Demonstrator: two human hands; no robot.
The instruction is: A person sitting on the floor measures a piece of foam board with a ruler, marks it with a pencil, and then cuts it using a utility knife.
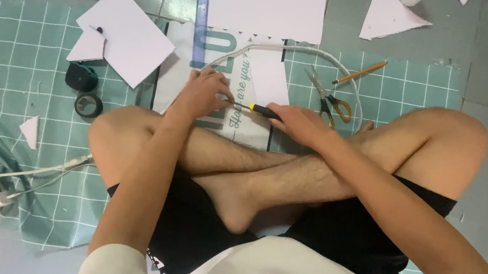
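1. Nearest me, crossed bare legs (299, 173) over the green gridded cutting mat (30, 90).
2. My right hand (300, 122) grips a black-and-yellow craft knife (262, 110); my left hand (205, 92) pinches its tip on the white paper strip (269, 80).
3. I judge a cut underway; next needs steady pull.

The person wears a pale, cream-coloured top with short sleeves that end above the elbows, leaving both forearms bare. Below it are black shorts, reaching to about mid-thigh, with a small white print near the hem on each leg; the marks are too small to make out. The legs are bare and hairy, and the one visible foot is bare. Both hands appear bare, without rings or a watch.
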